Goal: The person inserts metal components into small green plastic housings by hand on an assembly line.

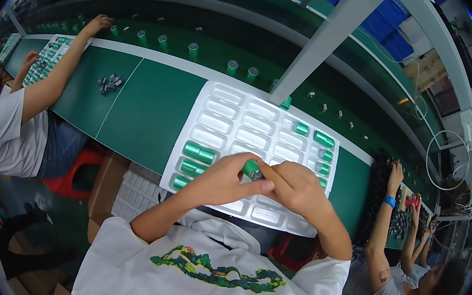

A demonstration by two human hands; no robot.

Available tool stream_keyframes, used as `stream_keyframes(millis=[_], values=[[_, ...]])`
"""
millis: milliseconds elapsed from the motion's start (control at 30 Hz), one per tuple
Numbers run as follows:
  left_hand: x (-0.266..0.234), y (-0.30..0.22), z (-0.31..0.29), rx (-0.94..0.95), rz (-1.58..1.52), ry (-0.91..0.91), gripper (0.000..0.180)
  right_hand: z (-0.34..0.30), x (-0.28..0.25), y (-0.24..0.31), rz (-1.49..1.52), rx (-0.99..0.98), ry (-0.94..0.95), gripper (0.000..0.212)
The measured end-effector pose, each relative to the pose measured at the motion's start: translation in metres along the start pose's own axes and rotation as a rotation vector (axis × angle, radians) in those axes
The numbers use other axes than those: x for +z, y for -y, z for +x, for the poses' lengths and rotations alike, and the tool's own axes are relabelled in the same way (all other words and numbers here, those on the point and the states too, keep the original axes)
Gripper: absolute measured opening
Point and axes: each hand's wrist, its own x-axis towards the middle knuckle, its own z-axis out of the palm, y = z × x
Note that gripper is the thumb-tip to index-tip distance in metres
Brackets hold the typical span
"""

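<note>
A short green cylinder with a greyish metal end is held in front of my chest. My left hand is closed round it, with the thumb stretched along its near side. The fingers of my right hand are pressed together at the metal end; what they pinch, if anything, is hidden. Both hands hover over a white plastic tray with rows of oblong pockets. More green cylinders lie in pockets at its left side, and others lie along its right side. My hands cover some of the middle pockets.
Beyond the tray runs a dark green conveyor belt carrying upright green cylinders and small metal parts. A grey metal post rises at the tray's far edge. Grey pieces lie on the green table. Co-workers sit on both sides.
</note>
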Motion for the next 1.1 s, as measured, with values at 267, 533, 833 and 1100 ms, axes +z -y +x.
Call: stream_keyframes(millis=[267,533,833,1100], values=[[-0.016,-0.001,0.011,-0.159,-0.033,0.251,0.028,-0.001,0.012,0.003,0.011,-0.045,-0.113,0.038],[-0.030,0.007,0.001,-0.109,0.436,-0.113,0.058,-0.007,0.032,-0.077,-0.030,0.421,-0.032,0.028],[-0.094,0.048,-0.024,-0.012,0.792,-0.021,0.035,-0.010,0.065,-0.213,-0.086,0.940,0.170,0.042],[-0.102,0.039,-0.025,0.061,0.504,-0.060,0.034,0.003,0.052,-0.269,-0.203,0.684,-0.031,0.026]])
